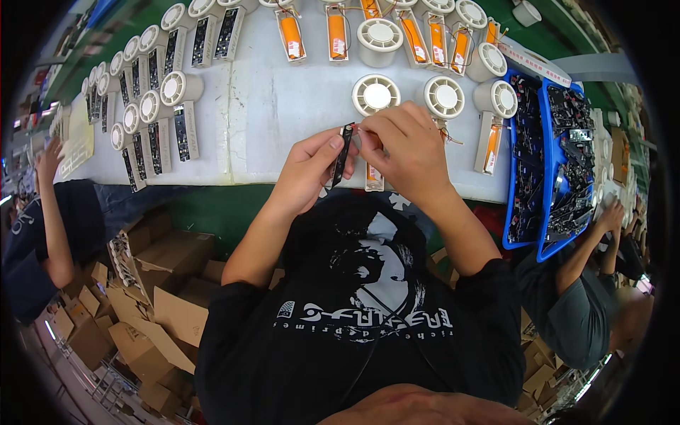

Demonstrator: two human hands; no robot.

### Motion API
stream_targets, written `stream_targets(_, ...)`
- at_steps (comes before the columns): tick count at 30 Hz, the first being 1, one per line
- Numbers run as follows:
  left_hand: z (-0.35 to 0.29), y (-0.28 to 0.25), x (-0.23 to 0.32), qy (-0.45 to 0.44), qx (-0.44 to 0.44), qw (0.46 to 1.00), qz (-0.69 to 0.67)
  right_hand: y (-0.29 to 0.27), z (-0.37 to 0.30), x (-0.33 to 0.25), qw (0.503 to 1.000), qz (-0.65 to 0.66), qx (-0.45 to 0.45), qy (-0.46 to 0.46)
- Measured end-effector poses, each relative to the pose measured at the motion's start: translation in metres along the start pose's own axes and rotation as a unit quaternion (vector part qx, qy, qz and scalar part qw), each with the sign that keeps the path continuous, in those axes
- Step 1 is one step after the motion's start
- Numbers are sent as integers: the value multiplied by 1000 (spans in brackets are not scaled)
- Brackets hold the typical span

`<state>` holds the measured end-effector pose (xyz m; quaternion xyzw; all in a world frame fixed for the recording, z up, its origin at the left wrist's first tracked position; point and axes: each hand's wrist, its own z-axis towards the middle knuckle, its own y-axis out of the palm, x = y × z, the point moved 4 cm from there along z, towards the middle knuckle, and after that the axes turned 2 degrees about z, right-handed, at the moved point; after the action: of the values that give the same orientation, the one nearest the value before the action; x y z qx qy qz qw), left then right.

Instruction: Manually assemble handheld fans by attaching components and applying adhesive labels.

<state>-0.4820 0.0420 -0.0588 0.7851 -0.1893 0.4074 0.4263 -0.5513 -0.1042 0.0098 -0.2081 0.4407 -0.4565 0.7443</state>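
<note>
My left hand (pixel 309 168) grips a narrow black circuit board (pixel 343 157) upright between thumb and fingers, above the table's near edge. My right hand (pixel 405 145) is closed, its thumb and fingertips pinched together beside the board's upper end. What those fingertips hold is too small to make out. Just beyond the hands lies a white round-headed fan (pixel 376 95). Below them, part of a white handle with an orange battery (pixel 374 177) shows. Another round-headed fan (pixel 444 98), with thin wires at its handle, is partly hidden by my right hand.
Fans with orange batteries (pixel 291 37) line the table's far side. Several fans with black boards (pixel 185 132) stand at left. Blue trays (pixel 544 170) of circuit boards are at right. Cardboard boxes (pixel 177 258) lie below; co-workers' arms (pixel 53 205) appear at both sides.
</note>
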Motion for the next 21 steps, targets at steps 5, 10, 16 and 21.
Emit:
stream_targets(5,3,-1,0,-7,-9,999,37,0,1,0,1000,-7,5,-15)
stream_targets(10,0,3,9,2,33,995,99,1,-1,-1,998,-49,-26,-33)
stream_targets(16,1,2,14,33,29,988,145,1,0,1,999,-27,-29,-31)
stream_targets(21,3,-2,13,26,21,988,148,-1,3,4,999,17,-24,-34)
